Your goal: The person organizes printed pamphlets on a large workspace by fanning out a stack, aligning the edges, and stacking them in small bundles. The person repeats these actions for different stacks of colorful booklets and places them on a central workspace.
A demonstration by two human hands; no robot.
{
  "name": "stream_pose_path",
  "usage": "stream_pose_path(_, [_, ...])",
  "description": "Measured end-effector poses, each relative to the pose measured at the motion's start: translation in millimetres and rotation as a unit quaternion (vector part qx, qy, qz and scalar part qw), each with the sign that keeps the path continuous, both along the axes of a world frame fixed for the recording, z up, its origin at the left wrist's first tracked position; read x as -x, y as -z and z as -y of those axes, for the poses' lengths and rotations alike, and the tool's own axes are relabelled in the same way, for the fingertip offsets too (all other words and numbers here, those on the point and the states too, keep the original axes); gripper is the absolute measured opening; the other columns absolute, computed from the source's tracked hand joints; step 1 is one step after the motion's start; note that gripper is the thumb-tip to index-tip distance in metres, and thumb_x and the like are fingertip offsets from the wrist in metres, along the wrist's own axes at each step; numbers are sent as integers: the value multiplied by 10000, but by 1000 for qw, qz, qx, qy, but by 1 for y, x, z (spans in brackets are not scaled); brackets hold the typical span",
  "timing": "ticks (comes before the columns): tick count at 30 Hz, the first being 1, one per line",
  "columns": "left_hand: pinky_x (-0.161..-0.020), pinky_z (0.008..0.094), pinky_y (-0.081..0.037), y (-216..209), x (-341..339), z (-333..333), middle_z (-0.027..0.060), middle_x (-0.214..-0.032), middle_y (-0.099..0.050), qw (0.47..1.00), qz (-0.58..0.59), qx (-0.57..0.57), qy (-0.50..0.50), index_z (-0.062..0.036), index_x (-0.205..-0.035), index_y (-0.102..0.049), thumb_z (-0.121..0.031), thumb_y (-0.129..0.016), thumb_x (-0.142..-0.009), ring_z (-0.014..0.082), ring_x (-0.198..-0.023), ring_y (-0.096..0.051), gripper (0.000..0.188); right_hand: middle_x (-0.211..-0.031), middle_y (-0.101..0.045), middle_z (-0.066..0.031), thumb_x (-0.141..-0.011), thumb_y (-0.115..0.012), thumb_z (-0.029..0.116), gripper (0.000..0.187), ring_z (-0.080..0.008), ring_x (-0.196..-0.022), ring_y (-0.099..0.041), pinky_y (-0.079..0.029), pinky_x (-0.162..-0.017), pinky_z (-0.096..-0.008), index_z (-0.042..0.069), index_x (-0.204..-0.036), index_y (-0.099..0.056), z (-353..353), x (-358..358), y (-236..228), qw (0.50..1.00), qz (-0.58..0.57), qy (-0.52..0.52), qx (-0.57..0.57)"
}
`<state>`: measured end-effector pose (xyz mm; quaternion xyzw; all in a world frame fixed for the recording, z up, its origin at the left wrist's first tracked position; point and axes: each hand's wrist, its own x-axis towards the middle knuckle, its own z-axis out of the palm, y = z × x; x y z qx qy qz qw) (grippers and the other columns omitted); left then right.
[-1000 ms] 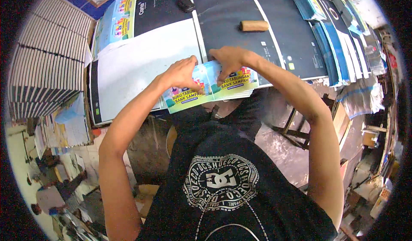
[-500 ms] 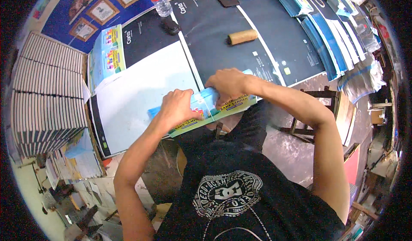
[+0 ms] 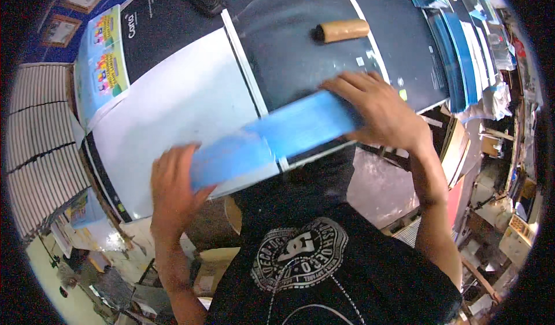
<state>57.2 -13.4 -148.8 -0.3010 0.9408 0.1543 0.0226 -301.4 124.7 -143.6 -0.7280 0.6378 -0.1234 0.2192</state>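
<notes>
A long blue folded printed sheet (image 3: 300,122), smeared by motion, spans the gap between my hands over the front edge of the table. My left hand (image 3: 173,180) grips its left end, with the thumb below and the fingers above. At the other end, my right hand (image 3: 381,111) is closed round the sheet's right part. The sheet slants up toward the right, and its printed face is turned out of sight. Whether it is a single sheet or several together, I cannot tell. Beneath and beyond it lies a large white sheet (image 3: 173,105) on the table.
Colourful printed sheets (image 3: 104,73) lie at the table's left edge, beside tall stacks of bound blocks (image 3: 43,117). A tan cylindrical block (image 3: 345,30) and a dark object (image 3: 205,0) rest on the black tabletop (image 3: 289,53). Blue folded stacks (image 3: 454,59) stand at the right.
Both hands have moved farther apart, still holding the sheet. Its yellow-green printed side has turned out of view, and plain blue now shows. My view has shifted closer to the table's front.
</notes>
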Motion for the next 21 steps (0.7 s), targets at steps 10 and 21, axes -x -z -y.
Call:
stream_pose_path(10, [-1232,505,-194,68,-11,-62,221,-1656,-177,792,-458,-222,-337,3,-1589,-157,-240,-883,-766,345,-1530,-197,1124,-1667,-141,-230,-692,-704,-1,1105,-274,-1541,-169,-139,-1241,-409,-20,-1601,-76,-48,-41,78,891,397,215,50])
stream_pose_path(21, [-1217,479,-258,60,-15,-52,209,-1654,-196,723,-513,-235,-398,-17,-1593,-169,-216,-826,-828,325,-1520,-232,1028,-1636,-246,-246,-806,-677,-13,931,-318,-1520,-238,-204,-1216,-420,-49,-1580,-159,-53,-38,63,903,364,217,64])
